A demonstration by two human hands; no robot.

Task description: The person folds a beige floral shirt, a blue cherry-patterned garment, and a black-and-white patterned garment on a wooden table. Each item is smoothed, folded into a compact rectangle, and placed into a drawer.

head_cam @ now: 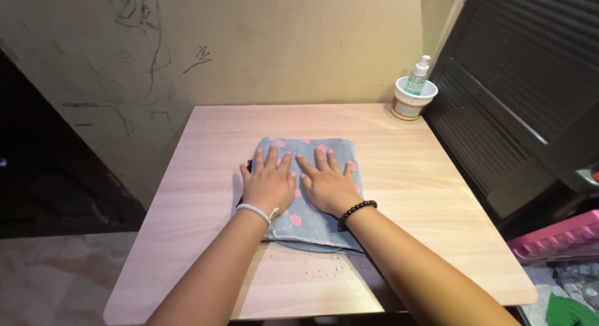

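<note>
Left hand (268, 184): forearm reaching in from the table's near edge, palm down, flat on a folded cloth (324, 152); fingers straight and slightly spread, gripping nothing; white beaded bracelet (257, 210) at the wrist. Right hand (326, 184): same pose just beside the left, palm down on the cloth, fingers extended and fanned, nothing clamped; black beaded bracelet (357, 209) at the wrist. Cloth: grey-blue with pink shapes, folded to a rough rectangle, lying near the middle of the light wooden table (437, 195) — its central area hidden under both palms, and a dark strip at its left edge hard to make out. Far right corner of the table: a small white tub (412, 101) with a clear pump bottle (417, 76) standing in it. Small dark specks (312, 270) lie on the tabletop near the cloth's near edge. Both elbows are cut off by the frame.
</note>
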